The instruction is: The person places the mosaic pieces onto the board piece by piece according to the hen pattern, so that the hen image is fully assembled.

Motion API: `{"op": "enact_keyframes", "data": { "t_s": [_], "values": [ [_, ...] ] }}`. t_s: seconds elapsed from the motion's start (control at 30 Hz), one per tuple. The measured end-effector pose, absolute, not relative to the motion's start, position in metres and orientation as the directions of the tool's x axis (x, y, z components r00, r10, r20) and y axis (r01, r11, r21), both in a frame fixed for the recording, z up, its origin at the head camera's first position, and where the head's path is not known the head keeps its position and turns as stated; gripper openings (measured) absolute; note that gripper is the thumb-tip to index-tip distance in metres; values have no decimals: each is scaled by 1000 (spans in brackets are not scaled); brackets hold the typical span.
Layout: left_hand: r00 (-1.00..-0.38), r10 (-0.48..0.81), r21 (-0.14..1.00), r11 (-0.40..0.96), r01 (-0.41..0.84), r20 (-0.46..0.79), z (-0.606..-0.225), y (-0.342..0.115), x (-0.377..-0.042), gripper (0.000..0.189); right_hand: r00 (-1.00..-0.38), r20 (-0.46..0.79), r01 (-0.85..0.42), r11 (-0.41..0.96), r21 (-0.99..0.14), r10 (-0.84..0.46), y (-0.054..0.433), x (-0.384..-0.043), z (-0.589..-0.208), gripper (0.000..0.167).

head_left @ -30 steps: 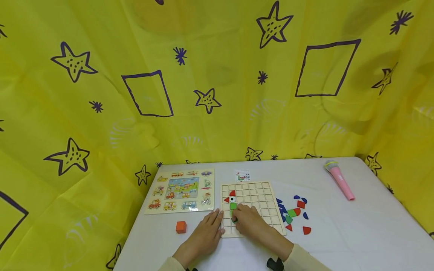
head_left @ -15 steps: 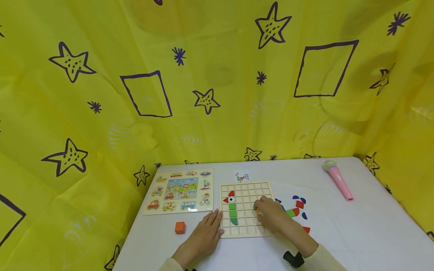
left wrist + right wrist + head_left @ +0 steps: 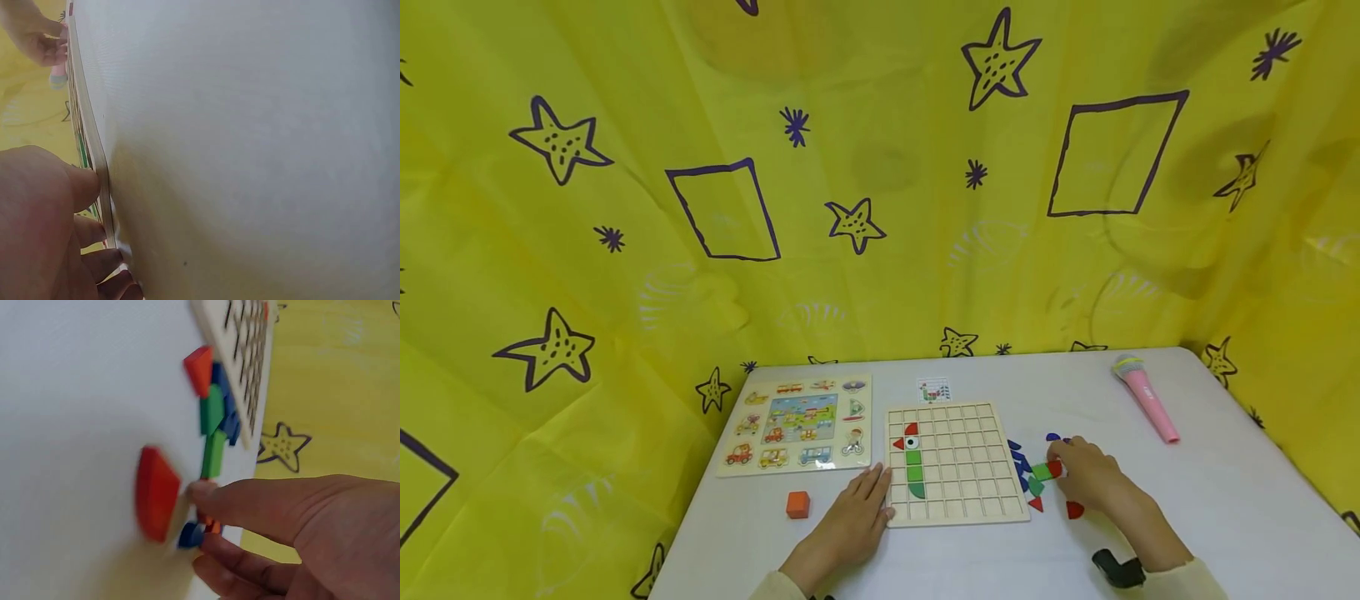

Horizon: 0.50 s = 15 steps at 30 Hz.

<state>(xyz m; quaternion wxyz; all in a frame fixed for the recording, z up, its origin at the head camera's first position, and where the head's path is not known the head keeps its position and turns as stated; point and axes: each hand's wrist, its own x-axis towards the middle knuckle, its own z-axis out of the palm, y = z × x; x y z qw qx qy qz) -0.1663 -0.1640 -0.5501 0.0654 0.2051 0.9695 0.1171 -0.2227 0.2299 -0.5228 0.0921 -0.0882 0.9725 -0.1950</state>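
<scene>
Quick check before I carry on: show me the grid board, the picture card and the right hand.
Grid board (image 3: 961, 464), head view: bare cells near its middle.
Picture card (image 3: 934, 390), head view: middle of its printed face.
Right hand (image 3: 1090, 477), head view: back of the hand.

On the table (image 3: 955, 562), the picture puzzle (image 3: 857, 461) lies left of the grid board (image 3: 962, 467) — cube (image 3: 798, 505) before the puzzle, card (image 3: 934, 390) behind the board — with loose pieces (image 3: 1042, 472), then the microphone (image 3: 1148, 403), rightward.
</scene>
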Motion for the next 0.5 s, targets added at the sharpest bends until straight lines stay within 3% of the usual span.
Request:
{"op": "enact_keyframes", "data": {
  "t_s": [0.17,0.5],
  "values": [
    [-909,409,250,891,380,-78,-551,-164,-167,64,-973,-113,-140,899,-415,-203,246,-225,-535,19],
    [-914,394,230,903,364,-100,-549,-162,-166,65,-968,-107,-148,857,-494,-229,245,-225,-538,26]
  ]
}}
